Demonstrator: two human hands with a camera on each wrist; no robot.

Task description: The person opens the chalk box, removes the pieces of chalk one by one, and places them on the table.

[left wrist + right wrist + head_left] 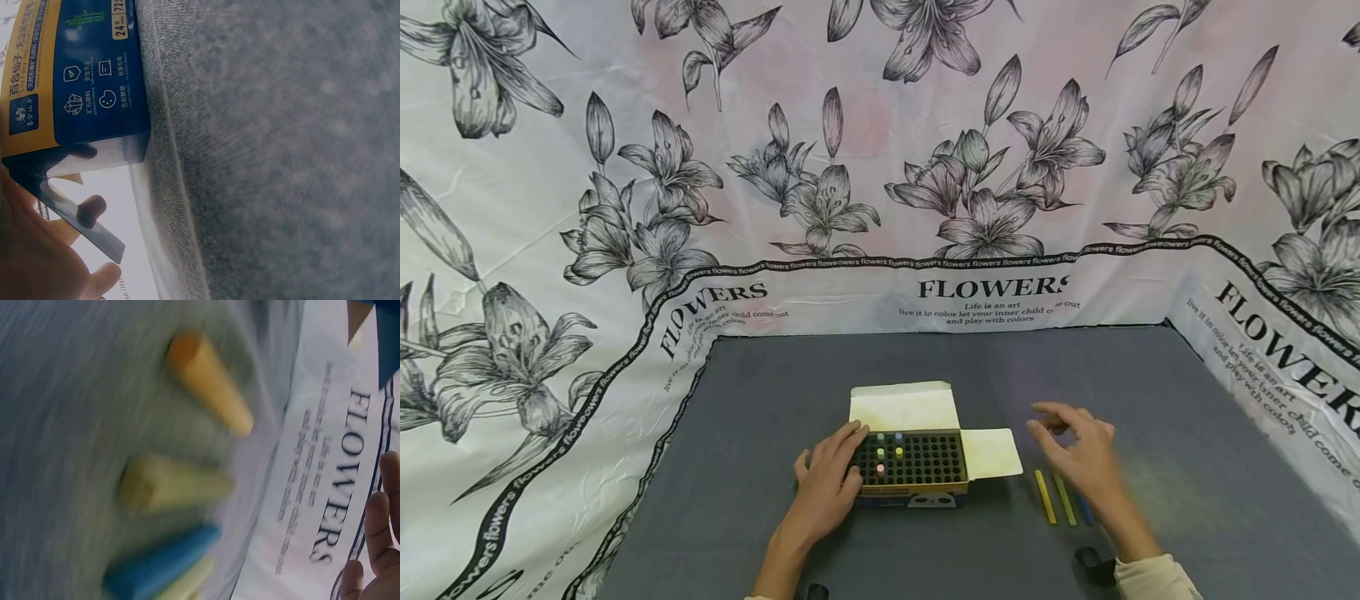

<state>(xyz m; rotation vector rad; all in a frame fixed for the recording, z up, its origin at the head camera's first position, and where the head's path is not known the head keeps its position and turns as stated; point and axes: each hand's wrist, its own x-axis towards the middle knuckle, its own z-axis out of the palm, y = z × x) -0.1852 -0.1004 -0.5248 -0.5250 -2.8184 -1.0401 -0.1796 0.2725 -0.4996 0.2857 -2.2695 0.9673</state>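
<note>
A chalk box (913,490) stands on the grey cloth with its lid flaps folded back; several chalk sticks (880,469) show in its dark grid of holes. My left hand (826,479) holds the box's left end, its fingers by the back corner and the thumb nearer the front. In the left wrist view, fingers (90,211) lie about a side flap (103,237). To the right of the box, my right hand (1084,450) hovers with thumb and index finger apart, holding nothing. Beneath it lie a yellow chalk (1045,497), a green chalk (1064,499) and a blue chalk (1085,509).
The box's white lid (902,407) leans back, and a white side flap (992,453) sticks out to the right. A flower-printed curtain (880,167) surrounds the grey cloth (760,383) at the back and sides.
</note>
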